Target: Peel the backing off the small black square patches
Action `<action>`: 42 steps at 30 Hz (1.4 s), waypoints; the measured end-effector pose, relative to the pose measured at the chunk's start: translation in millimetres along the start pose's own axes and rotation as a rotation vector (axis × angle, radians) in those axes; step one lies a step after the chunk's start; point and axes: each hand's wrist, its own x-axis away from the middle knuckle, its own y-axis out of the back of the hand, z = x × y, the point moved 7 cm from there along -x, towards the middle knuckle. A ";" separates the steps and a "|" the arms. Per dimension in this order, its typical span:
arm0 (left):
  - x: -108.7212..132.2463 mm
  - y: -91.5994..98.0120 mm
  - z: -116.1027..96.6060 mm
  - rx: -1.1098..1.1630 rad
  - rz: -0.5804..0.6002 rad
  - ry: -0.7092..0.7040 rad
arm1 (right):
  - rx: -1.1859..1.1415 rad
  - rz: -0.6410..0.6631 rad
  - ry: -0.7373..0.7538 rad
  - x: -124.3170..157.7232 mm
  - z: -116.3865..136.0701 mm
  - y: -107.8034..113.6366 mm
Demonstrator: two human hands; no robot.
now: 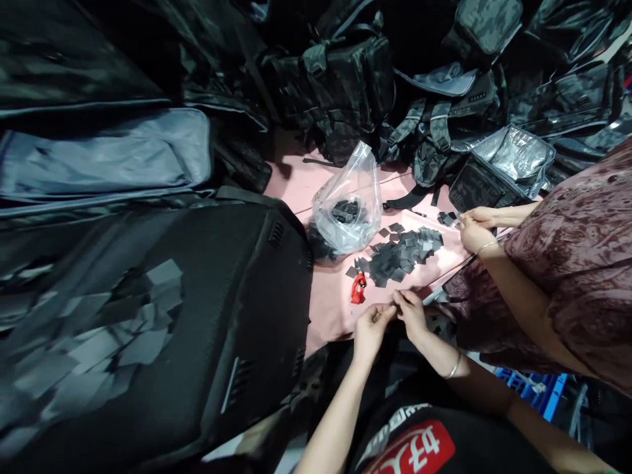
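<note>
My left hand (371,326) and my right hand (409,312) meet just above the near edge of a pink table (336,306). Both have their fingers pinched together where they touch, on something too small to make out. A small red tool (358,288) lies on the table just beyond them. Farther out is a heap of several small dark grey squares (402,253). A clear plastic bag (348,207) holding more dark pieces stands left of the heap.
Another person in a maroon patterned top (567,263) sits at the right, hands (476,227) together by the heap's far end. Black and camouflage bags (345,85) crowd the back. A large black bag (207,316) with grey squares on it fills the left.
</note>
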 end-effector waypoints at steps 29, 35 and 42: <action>28.2 5.0 8.6 0.123 0.009 0.111 | 0.130 0.406 -0.034 29.3 -3.4 -28.8; 50.3 45.1 3.3 0.339 -0.244 0.060 | -0.032 0.698 -0.274 60.1 -8.9 -48.2; 79.4 128.2 34.6 0.534 -0.175 0.217 | 0.050 0.702 -0.259 58.5 -15.1 -41.9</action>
